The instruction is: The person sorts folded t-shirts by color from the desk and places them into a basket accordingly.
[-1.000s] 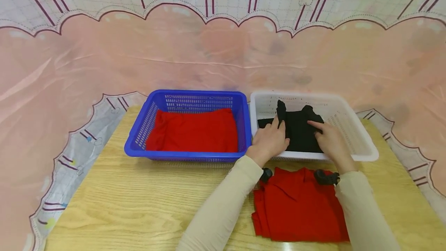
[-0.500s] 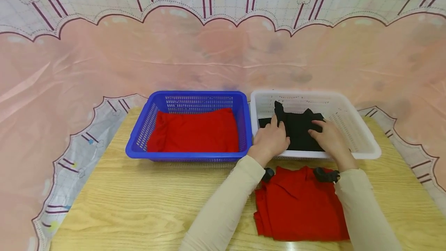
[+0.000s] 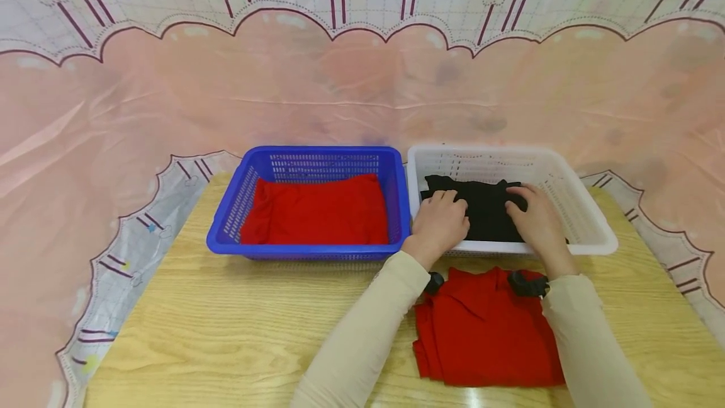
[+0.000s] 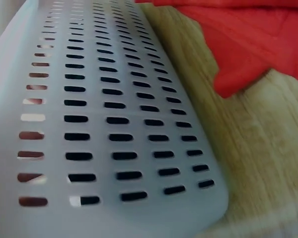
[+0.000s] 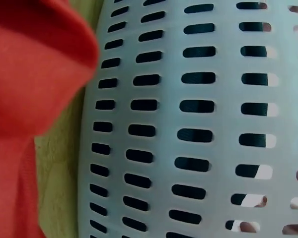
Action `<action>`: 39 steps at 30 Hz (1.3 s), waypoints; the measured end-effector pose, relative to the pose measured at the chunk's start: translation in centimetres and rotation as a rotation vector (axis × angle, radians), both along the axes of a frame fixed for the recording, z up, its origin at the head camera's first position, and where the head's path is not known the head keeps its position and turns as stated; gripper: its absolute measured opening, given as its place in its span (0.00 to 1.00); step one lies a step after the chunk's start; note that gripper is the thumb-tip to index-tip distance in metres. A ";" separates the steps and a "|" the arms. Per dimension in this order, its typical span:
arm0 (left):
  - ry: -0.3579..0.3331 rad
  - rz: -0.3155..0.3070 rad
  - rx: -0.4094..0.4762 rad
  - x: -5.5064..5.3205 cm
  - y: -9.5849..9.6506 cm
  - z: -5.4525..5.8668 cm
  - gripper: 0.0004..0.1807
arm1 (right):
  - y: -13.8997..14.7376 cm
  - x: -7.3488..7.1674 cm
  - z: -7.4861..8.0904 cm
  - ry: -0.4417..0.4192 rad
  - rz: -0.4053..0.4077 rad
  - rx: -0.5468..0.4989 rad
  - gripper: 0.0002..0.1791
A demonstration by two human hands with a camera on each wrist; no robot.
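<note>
A folded black garment [image 3: 486,209] lies inside the white plastic basket [image 3: 591,249]. My left hand [image 3: 440,222] reaches over the basket's front rim and rests on the garment's left part, fingers bent downward. At the garment's right side is my right hand [image 3: 538,219], its thumb and index finger spread apart on the cloth. Both wrist views are filled by the perforated basket wall [image 4: 114,106], which hides the fingers. Dark cloth shows through the holes. Below the wrists, a folded red garment [image 3: 493,339] lies on the table.
A blue basket [image 3: 308,249] holding folded red cloth [image 3: 323,213] stands left of the white one, close beside it. The wooden table [image 3: 226,326] extends to the front left. A patterned curtain [image 3: 340,87] hangs behind the baskets.
The upright black flap at my left fingers has come down onto the garment, and that hand has lowered with it. My right index finger, earlier stretched out, is now more bent.
</note>
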State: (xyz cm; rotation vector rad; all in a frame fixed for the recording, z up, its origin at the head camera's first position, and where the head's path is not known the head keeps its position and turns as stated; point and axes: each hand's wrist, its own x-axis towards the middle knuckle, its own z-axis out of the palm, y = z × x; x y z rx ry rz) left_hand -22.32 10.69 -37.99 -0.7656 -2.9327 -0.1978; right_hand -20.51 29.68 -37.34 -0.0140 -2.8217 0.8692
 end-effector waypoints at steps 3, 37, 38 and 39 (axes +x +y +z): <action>0.084 -0.036 0.038 0.2 -0.3 -0.2 0.16 | -0.3 0.2 -0.2 0.087 -0.007 -0.027 0.20; -0.530 -0.257 0.817 7.9 -8.1 2.1 0.15 | 1.0 11.1 0.3 0.071 0.268 -0.842 0.14; -0.537 -0.261 0.813 8.2 -8.4 1.9 0.15 | 1.2 11.4 0.0 0.051 0.275 -0.860 0.13; -0.543 -0.259 0.811 8.4 -8.6 1.8 0.15 | 1.2 11.6 -0.3 0.035 0.280 -0.875 0.13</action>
